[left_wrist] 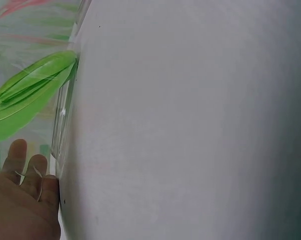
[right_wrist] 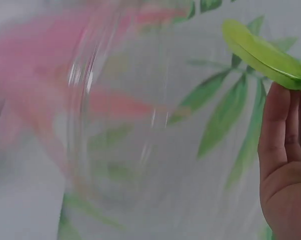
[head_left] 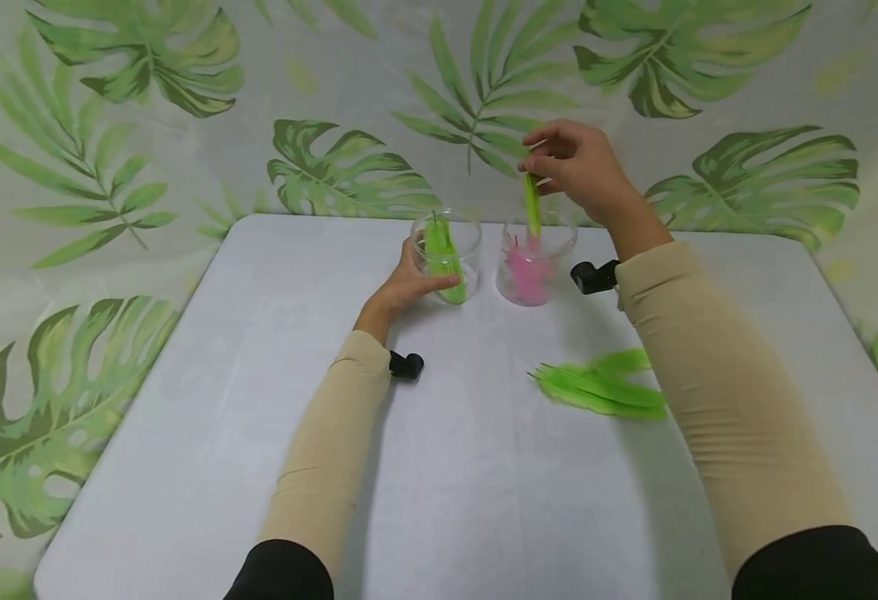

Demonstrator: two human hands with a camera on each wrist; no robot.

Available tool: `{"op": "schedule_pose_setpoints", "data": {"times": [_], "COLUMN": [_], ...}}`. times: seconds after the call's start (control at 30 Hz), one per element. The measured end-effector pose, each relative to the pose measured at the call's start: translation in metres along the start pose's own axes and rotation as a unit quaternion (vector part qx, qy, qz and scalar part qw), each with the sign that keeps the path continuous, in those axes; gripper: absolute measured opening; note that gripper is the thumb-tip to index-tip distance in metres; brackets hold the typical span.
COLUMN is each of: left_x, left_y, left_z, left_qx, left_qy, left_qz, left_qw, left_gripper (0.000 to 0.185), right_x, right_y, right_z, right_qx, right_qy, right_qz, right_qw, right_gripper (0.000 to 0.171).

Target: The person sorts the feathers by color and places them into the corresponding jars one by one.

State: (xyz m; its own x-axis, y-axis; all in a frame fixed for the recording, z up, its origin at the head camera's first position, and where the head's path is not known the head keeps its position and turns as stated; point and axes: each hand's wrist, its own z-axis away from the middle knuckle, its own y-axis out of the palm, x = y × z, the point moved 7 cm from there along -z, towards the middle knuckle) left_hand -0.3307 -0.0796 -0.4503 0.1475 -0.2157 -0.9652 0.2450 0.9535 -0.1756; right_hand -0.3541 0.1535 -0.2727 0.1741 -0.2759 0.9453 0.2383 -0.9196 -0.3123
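Green feather [head_left: 532, 202] hangs pinched in the right hand [head_left: 577, 167] over the pink-feather cup [head_left: 534, 260], upper centre. Left hand [head_left: 407, 287] wraps the green-feather cup [head_left: 446, 254]. Loose green feathers [head_left: 604, 387] lie on the surface [head_left: 258, 375]. Weightless and soft, it is probably best held by the quill.

No readable text, labels, brands, numbers or signs anywhere: none on the two clear cups [head_left: 447, 242], the white table [head_left: 258, 417], the leaf-print backdrop [head_left: 146, 150] or the sleeves.
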Motion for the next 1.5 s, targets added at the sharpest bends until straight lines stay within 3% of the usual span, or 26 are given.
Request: {"op": "schedule_pose_setpoints", "data": {"times": [0.17, 0.33, 0.57, 1.17, 1.5], "left_x": [0.0, -0.003, -0.005, -0.001, 0.0], "left_y": [0.003, 0.008, 0.009, 0.002, 0.0], "left_z": [-0.001, -0.003, -0.002, 0.0, -0.001], "left_qx": [0.001, 0.011, 0.01, 0.0, 0.001], "left_qy": [-0.001, 0.007, 0.007, 0.008, 0.012], "left_qz": [-0.002, -0.01, -0.006, -0.008, -0.001], "left_qw": [1.0, 0.9999, 0.9999, 0.9999, 0.9999], "left_gripper": [0.112, 0.111, 0.11, 0.109, 0.107], "right_x": [-0.002, -0.014, -0.023, -0.026, -0.026], "right_y": [0.029, 0.051, 0.07, 0.08, 0.082], "right_z": [-0.011, -0.016, -0.018, -0.022, -0.022], "right_qx": [-0.023, -0.042, -0.042, -0.03, -0.02], "right_qy": [-0.005, 0.004, 0.016, 0.015, 0.018], "right_qz": [-0.119, -0.162, -0.141, -0.149, -0.085], "right_qw": [0.993, 0.986, 0.989, 0.988, 0.996], "right_gripper": [0.019, 0.019, 0.014, 0.013, 0.02]}}
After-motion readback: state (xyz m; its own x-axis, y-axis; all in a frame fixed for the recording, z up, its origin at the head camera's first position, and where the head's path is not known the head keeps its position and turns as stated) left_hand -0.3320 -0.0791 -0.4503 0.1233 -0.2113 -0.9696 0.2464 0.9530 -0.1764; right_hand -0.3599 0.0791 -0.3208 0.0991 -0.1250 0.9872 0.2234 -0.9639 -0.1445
